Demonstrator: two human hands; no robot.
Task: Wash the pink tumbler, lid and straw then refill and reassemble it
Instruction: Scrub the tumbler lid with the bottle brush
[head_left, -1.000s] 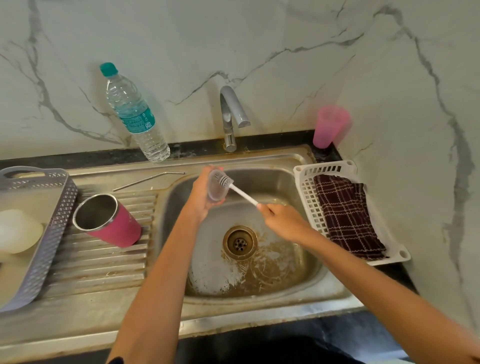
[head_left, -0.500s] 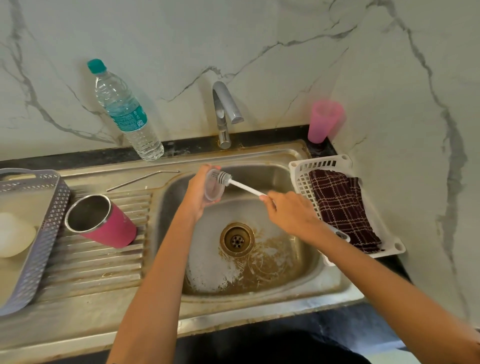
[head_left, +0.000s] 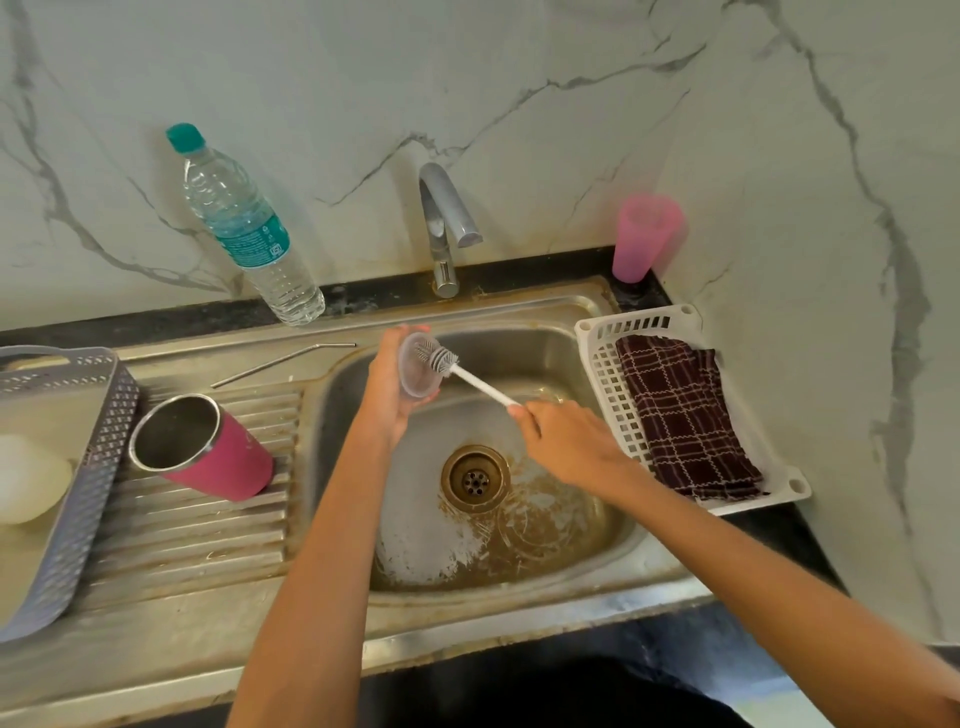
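Over the steel sink (head_left: 561, 551) my left hand (head_left: 387, 384) grips the clear round lid (head_left: 418, 374) on edge. My right hand (head_left: 566, 441) holds the white handle of a bottle brush (head_left: 441, 359), whose grey bristle head lies against the lid's face. The pink tumbler (head_left: 200, 449) with its steel inside stands tilted on the ribbed drainboard to the left, mouth facing up and left. The metal straw (head_left: 283, 364) lies flat on the drainboard behind the tumbler.
A water bottle (head_left: 244, 228) with a teal cap stands by the wall, left of the tap (head_left: 444, 228). A pink plastic cup (head_left: 644, 236) sits in the back right corner. A white basket (head_left: 602, 358) holds a checked cloth (head_left: 685, 415). A grey tray (head_left: 78, 488) is at far left.
The brush head has shifted a little across the lid's face while my left hand keeps the lid over the sink. The camera view has drifted slightly.
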